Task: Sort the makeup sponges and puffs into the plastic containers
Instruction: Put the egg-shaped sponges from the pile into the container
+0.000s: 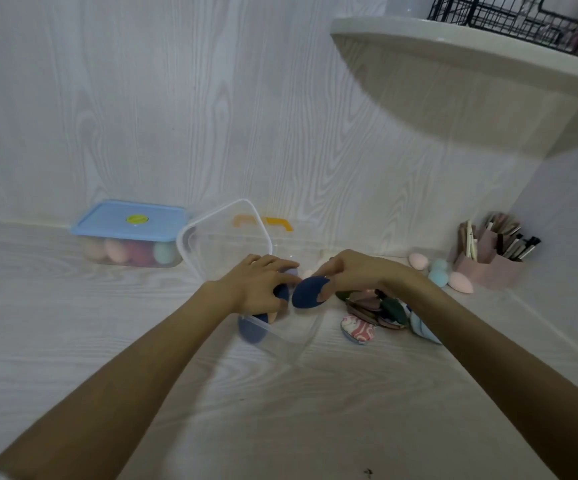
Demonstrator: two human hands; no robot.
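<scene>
A dark blue puff (310, 292), flat and teardrop-shaped, is pinched between the thumb and fingers of the right hand (356, 271), held over the open clear container (225, 237) at the middle of the tabletop (349, 410). The left hand (258, 285) reaches into the same container with fingers curled around another dark blue puff (282, 293); more blue puffs (252, 329) show through the near clear wall. The two hands are almost touching.

Just right of the container, under the right wrist, lies a loose pile of flat puffs (381, 311) in pink, green, brown and a pink-and-white pattern. Farther right, egg-shaped sponges (440, 275) in pink and pale blue rest beside a pink holder (492, 268) of brushes, close to the corner wall.

Left of the open container, against the back wall, a closed container with a blue lid (129, 220) holds coloured egg sponges. An orange handle (277, 221) shows behind the clear container.

The near tabletop is open on both sides of the forearms. Above right, a white shelf (488, 57) juts out, carrying a black wire basket (509, 15).
</scene>
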